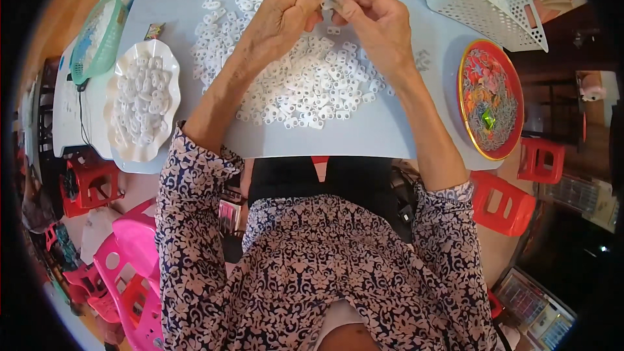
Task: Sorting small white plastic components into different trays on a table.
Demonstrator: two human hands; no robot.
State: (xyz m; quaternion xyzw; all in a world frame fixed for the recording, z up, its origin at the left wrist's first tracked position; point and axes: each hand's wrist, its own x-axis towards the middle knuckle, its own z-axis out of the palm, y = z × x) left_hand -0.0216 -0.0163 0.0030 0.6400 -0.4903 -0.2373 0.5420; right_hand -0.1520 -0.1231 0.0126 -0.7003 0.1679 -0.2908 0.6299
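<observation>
Overhead, head view: left hand [283,16] and right hand [370,19] meet above pale sheet [364,136], fingertips of both pinched together on one small white plastic piece [327,2], held just over heap of white plastic pieces [305,78]. Scalloped white dish [170,65] of same pieces lies left; red patterned round tray [491,99] right; white perforated basket [494,6] far right.

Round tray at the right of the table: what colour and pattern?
The tray has a red rim with a gold edge and a busy multicoloured pattern inside, shown best in the head view.
</observation>
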